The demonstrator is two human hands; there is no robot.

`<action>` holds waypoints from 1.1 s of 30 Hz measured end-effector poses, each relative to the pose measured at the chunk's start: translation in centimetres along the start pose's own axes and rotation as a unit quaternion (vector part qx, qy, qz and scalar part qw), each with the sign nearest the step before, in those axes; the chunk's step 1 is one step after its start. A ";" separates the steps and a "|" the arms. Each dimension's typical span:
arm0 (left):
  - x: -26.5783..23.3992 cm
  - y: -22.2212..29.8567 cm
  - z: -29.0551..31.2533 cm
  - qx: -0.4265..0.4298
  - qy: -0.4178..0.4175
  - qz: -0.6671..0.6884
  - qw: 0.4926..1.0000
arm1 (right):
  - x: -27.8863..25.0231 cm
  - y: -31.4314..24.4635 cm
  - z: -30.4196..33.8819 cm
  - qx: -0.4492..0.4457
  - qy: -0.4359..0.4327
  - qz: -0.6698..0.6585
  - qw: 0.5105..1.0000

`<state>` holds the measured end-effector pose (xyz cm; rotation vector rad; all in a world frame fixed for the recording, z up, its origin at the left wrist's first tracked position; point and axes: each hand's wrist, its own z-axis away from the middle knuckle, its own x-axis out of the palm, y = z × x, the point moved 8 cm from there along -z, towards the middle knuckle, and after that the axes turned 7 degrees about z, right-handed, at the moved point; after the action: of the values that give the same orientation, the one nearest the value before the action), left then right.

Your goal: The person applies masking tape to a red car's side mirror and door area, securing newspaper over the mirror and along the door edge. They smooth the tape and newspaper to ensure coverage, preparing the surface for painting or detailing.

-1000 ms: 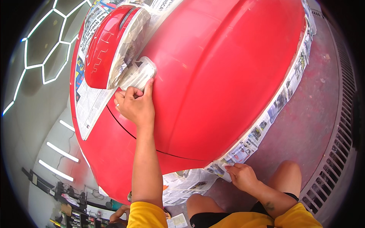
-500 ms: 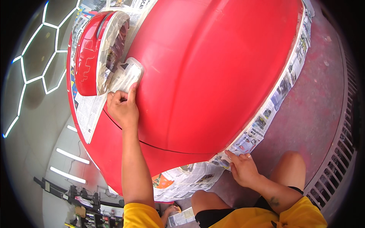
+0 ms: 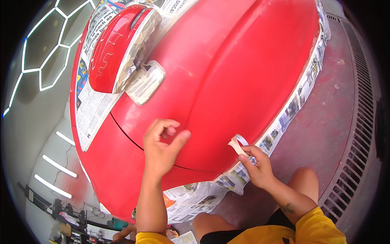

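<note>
Over the lower part of the red car door (image 3: 227, 81) hang both of my hands. My right hand (image 3: 258, 168) pinches a pale roll of masking tape (image 3: 235, 147) near the door's edge. To its left, my left hand (image 3: 162, 148) is raised with thumb and fingers apart and nothing visible between them. A red side mirror (image 3: 111, 53) stands at the upper left, its inner side covered with newspaper and tape. Next to it, the door handle area (image 3: 148, 81) is masked with paper and tape. Newspaper strips (image 3: 284, 118) line the door's right edge.
More newspaper (image 3: 199, 203) covers the part below the door, by my knees. A floor grate (image 3: 353, 162) curves along the right. Shelving with bottles and tools (image 3: 77, 227) stands at the lower left, where another person's arm (image 3: 126, 232) shows.
My left hand has left the masked patch beside the mirror, moving down and right, and its fingers have parted. My right hand has lifted off the newspaper edge, and the tape roll now shows in it.
</note>
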<state>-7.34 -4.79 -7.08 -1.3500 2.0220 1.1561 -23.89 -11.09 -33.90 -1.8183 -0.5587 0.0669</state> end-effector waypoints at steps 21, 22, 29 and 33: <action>-3.1 -11.5 13.9 -0.004 0.044 0.284 0.958 | 15.3 -12.3 1.8 -0.317 -0.179 0.408 0.837; -2.5 -12.2 14.6 -0.017 0.042 0.310 0.950 | 15.5 -12.4 2.2 -0.321 -0.190 0.411 0.832; -1.9 -10.9 14.7 0.014 0.036 0.275 0.961 | 14.0 -11.4 1.6 -0.293 -0.208 0.392 0.847; -0.1 -10.6 13.4 0.009 0.059 0.258 0.964 | 11.4 -11.7 -0.9 -0.327 -0.229 0.352 0.847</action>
<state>1.12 4.54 -18.57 -0.9192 2.5569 1.2830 -17.43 -4.82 -20.25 -2.6274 -0.2013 0.9315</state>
